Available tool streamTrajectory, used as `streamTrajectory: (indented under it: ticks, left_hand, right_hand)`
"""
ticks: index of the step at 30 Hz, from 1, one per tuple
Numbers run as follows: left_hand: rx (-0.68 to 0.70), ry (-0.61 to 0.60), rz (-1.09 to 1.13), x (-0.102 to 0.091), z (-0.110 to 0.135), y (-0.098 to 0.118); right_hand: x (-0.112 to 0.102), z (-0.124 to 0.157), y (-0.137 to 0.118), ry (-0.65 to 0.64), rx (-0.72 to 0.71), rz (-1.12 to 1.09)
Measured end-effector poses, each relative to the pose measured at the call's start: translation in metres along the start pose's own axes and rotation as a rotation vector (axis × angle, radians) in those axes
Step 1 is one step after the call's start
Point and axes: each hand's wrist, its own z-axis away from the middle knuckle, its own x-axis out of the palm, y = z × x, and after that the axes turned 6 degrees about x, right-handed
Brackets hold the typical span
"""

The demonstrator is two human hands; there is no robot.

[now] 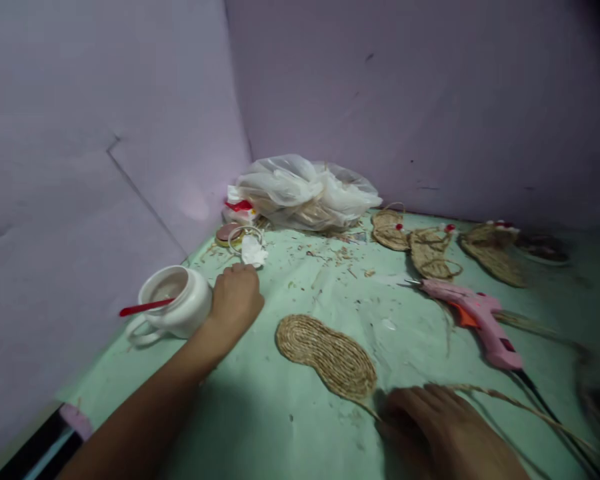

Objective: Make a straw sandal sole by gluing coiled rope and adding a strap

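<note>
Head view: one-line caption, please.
Left hand rests beside a white cup; right hand meets the cord trailing from a woven sole; pink glue gun nearby.

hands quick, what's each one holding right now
left hand: curled shut beside the white cup, nothing seen in it
right hand: on the jute cord by the woven sole; grip cannot be told

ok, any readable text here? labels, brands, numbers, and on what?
None can be read.
Red-and-white packet beside the plastic bag: any print is too blurred.
Pink glue gun: dark patch on its handle, too small to read.
</note>
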Motion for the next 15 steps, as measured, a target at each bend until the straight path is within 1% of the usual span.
streamTrajectory:
  ticks: [2,4,6,8,12,15]
  left_hand:
    - [-0.003,-0.034,0.006,0.003,-0.005,-0.006]
    - [-0.035,-0.079,-0.018,0.008,-0.007,-0.010]
    - [-0.052,-0.134,0.000,0.011,-0.007,-0.013]
    - [-0.050,-0.147,0.011,0.009,-0.005,-0.013]
    - [-0.009,-0.133,-0.034,-0.006,0.001,-0.006]
    - [0.007,-0.149,0.040,-0.023,0.001,-0.002]
  right_hand:
    - [-0.005,-0.002,-0.010,-0.036,0.078,0.022]
    - [-0.008,-0.003,-0.016,-0.045,0.147,0.037]
    - [-0.008,-0.003,-0.019,-0.052,0.187,0.050]
    - [-0.008,-0.002,-0.018,-0.053,0.203,0.060]
    - [-0.010,-0.002,-0.016,-0.028,0.246,0.031]
    - [-0.012,-0.003,-0.016,-0.034,0.254,-0.014]
